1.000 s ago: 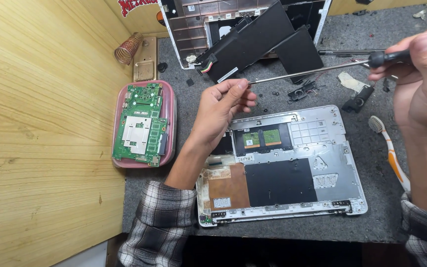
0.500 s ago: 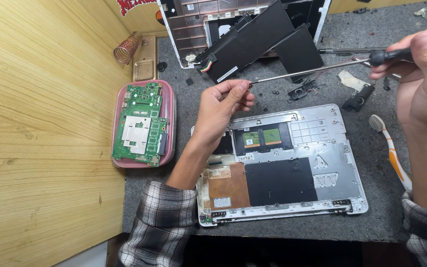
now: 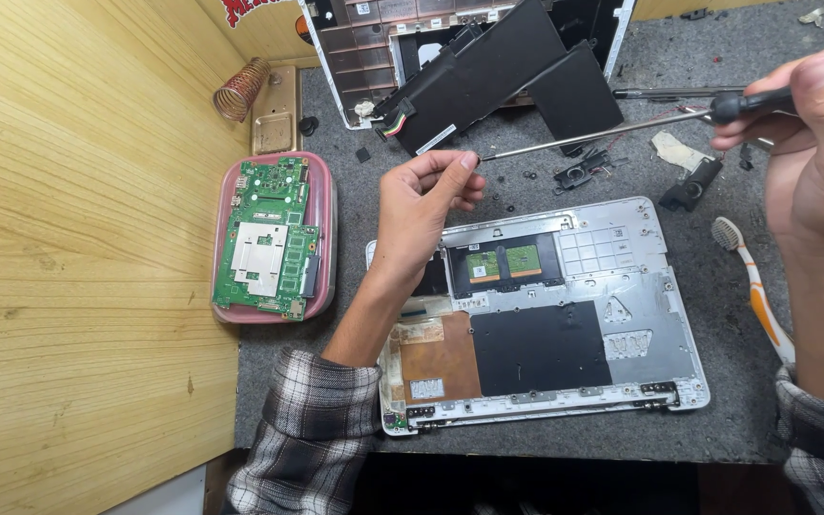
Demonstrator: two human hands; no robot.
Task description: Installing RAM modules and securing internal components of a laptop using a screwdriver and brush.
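My right hand (image 3: 813, 124) grips the black handle of a long screwdriver (image 3: 603, 129), whose thin shaft runs leftward. My left hand (image 3: 422, 205) hovers above the upper left corner of an opened silver laptop base (image 3: 622, 315), fingers pinched together right at the screwdriver's tip; whether something tiny sits between the fingertips cannot be told. The base shows a small green touchpad board (image 3: 504, 260), a black sheet and a copper-coloured patch. A flat black battery pack (image 3: 488, 72) lies across another laptop shell (image 3: 364, 48) at the top.
A green motherboard (image 3: 269, 238) rests in a pink tray (image 3: 321, 277) at the left. A coiled spring holder (image 3: 240, 88) stands near the wooden wall. An orange-and-white toothbrush (image 3: 755, 286), small black parts (image 3: 689, 186) and loose screws lie on the grey mat.
The left hand's fingers have closed in on the screwdriver tip. The right hand and screwdriver have shifted only slightly.
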